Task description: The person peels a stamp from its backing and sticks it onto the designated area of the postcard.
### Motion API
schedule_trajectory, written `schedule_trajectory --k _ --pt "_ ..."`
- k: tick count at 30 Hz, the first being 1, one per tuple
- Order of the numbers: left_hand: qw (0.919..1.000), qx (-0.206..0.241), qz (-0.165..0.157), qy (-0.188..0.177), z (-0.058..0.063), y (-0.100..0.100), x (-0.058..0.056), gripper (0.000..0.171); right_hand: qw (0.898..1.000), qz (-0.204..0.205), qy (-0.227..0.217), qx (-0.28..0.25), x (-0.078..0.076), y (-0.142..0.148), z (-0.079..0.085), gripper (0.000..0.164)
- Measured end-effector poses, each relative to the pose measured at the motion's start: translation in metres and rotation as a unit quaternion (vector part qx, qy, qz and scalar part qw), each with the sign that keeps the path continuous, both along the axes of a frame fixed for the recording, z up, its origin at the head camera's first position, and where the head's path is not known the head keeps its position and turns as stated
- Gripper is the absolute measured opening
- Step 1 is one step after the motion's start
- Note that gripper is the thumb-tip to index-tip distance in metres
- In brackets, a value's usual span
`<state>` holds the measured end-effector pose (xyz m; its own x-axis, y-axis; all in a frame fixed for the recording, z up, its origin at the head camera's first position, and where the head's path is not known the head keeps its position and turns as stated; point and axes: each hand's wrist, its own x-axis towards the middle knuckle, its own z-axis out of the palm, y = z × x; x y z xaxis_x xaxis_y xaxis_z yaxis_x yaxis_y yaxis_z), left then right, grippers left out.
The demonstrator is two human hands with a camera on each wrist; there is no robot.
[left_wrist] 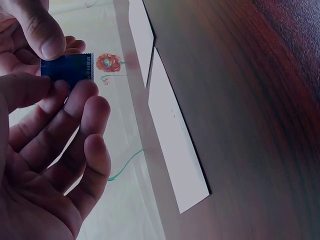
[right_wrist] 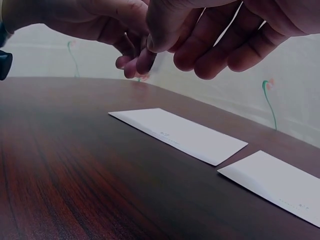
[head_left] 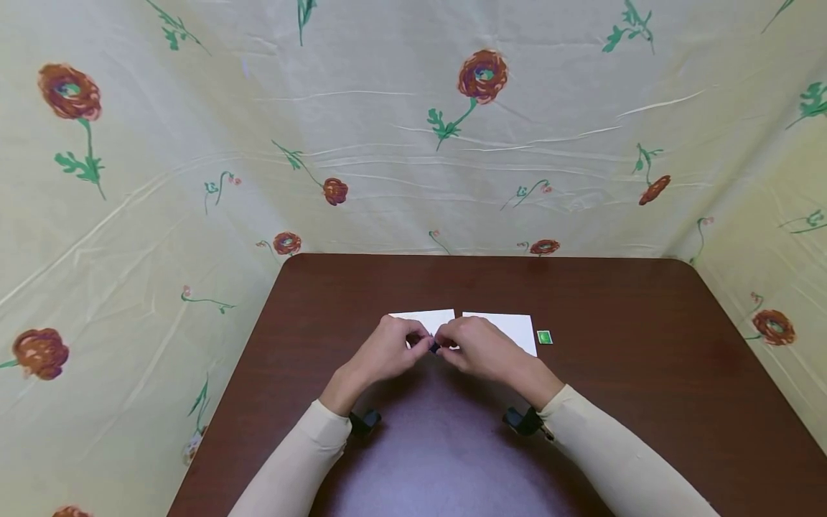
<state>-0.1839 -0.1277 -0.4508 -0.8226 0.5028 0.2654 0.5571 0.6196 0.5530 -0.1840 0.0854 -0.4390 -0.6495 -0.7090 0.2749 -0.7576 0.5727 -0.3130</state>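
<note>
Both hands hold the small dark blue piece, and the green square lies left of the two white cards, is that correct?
Not quite: the green square lies right of the white cards, as the head view shows. The left hand and right hand do hold the dark blue piece.

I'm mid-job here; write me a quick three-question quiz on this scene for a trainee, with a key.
1. Where does the small green piece lie?
a) on top of a white sheet
b) on the table, right of the right-hand white sheet
c) under one of the hands

2. True or false: the left-hand white sheet overlaps the right-hand white sheet.

3. What do the left hand and right hand hold between them?

Key:
1. b
2. False; a gap parts them.
3. A small dark blue piece with a toothed edge.
</note>
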Motion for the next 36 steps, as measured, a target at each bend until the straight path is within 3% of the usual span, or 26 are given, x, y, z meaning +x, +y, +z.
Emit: schedule_trajectory --k 5,11,36 --pt "0.9995 0.013 -0.016 -0.023 -0.0014 0.0004 0.0012 0.009 1.000 0.001 0.014 -0.002 -0.0001 -0.0008 -0.0011 0.005" --pt "0.9985 0.016 -0.009 -0.051 -0.0015 0.0005 0.0024 0.010 1.000 0.000 0.029 -0.002 0.0004 -0.0015 -0.0010 0.005" --pt "0.9976 0.014 -0.016 -0.066 -0.0009 -0.0009 0.0046 0.006 0.999 0.001 0.037 0.011 0.0024 -0.0011 -0.0029 0.009"
